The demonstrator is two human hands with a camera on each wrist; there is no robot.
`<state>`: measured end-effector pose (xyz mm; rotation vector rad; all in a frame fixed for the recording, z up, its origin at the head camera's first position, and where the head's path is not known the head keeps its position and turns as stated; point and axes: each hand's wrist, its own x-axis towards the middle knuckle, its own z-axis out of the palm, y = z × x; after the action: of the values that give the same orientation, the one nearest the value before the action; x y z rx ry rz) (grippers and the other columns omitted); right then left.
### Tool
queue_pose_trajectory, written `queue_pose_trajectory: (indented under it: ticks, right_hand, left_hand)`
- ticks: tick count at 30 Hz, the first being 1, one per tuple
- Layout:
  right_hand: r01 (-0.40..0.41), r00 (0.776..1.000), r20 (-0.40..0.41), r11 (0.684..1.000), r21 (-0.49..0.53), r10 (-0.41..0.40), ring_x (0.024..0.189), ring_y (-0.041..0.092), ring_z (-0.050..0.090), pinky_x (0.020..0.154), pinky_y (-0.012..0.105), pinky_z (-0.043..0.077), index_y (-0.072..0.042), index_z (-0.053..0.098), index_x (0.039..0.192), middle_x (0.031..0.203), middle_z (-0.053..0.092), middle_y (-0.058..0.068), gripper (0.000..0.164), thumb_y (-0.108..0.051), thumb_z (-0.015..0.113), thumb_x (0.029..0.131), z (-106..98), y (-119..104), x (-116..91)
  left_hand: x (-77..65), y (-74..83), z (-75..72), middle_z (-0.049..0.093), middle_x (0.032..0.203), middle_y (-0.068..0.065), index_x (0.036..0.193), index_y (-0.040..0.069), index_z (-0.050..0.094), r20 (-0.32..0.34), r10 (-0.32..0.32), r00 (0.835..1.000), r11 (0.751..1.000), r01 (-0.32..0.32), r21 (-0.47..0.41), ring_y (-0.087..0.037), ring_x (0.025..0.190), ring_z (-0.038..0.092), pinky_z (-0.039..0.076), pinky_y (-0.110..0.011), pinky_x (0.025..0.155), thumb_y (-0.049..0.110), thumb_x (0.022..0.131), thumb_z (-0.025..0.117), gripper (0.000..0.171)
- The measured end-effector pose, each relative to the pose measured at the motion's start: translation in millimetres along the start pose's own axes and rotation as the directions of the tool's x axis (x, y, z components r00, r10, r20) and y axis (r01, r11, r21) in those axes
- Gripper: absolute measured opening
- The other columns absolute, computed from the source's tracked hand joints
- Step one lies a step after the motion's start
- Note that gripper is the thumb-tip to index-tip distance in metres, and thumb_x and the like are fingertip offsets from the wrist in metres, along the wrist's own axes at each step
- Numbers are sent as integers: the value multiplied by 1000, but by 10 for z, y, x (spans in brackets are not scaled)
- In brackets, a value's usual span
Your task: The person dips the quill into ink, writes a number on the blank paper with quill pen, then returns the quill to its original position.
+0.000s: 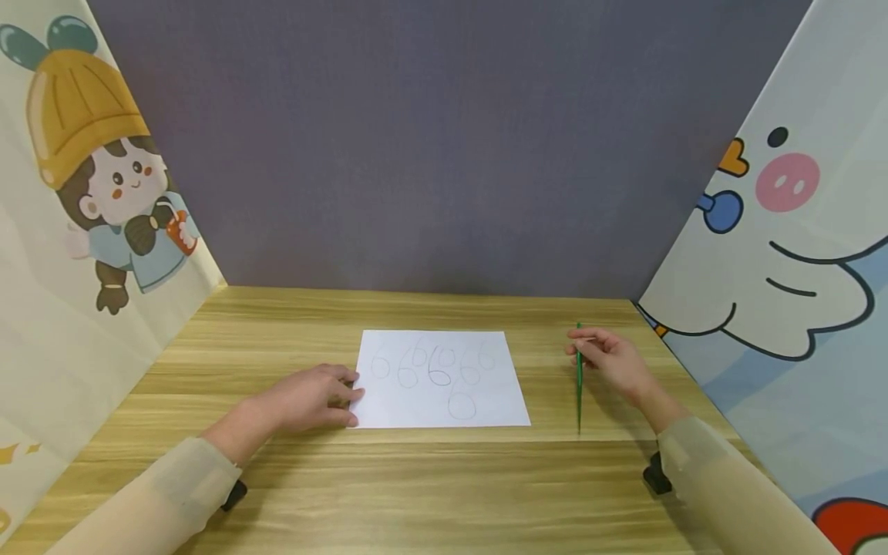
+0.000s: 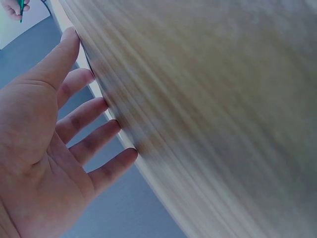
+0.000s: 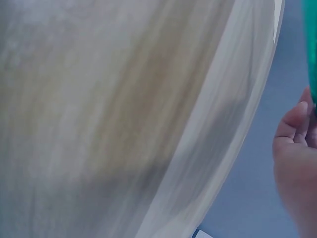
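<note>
A white sheet of paper (image 1: 409,405) lies on the wooden table, marked with several thin, dark handwritten figures like sixes. At its left edge rests my left hand (image 1: 315,397), fingertips and thumb spread along the border. The left wrist view shows that hand (image 2: 54,134) with its fingers extended and touching the tabletop. To the right of the paper, my right hand (image 1: 613,366) pinches a slim green pen (image 1: 579,393) between thumb and fingers. The pen runs lengthwise toward me, apart from the sheet. The right wrist view catches only part of this hand (image 3: 297,158) and a green strip of the pen (image 3: 310,44).
The wood-grain table (image 1: 430,493) meets a grey upright panel (image 1: 444,154) at the back. Side walls with cartoon prints, a child in a yellow hat (image 1: 90,108) and a white character (image 1: 784,277), flank it.
</note>
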<state>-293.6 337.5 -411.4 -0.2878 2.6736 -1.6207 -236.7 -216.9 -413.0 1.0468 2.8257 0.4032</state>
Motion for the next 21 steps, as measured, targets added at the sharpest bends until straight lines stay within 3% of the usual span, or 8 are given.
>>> queue_pose_trajectory:
  ticks: [7,15,21]
  right_hand:
    - [-36,999,13,997,-64,36,103,9,78,84,28,63,3,51,133,128,79,23,33,-23,60,116,37,3,50]
    - [-119,993,-4,982,-148,120,95,1,71,73,26,55,2,54,131,126,81,17,36,-29,63,114,137,-38,116]
    - [-179,984,-46,961,-209,174,94,7,71,74,23,55,8,64,136,119,82,16,45,-30,68,111,212,-44,171]
  left_hand:
    - [5,-25,18,64,154,-24,140,4,75,-2,3,1000,1000,-3,4,-48,143,60,51,-63,119,46,101,79,58]
    - [18,-22,16,64,153,-24,138,4,76,-8,17,1000,1000,-17,0,-47,142,61,51,-63,119,47,100,80,58]
    - [19,-23,15,64,153,-23,138,4,76,-7,17,1000,1000,-17,3,-47,141,61,52,-62,118,46,100,80,57]
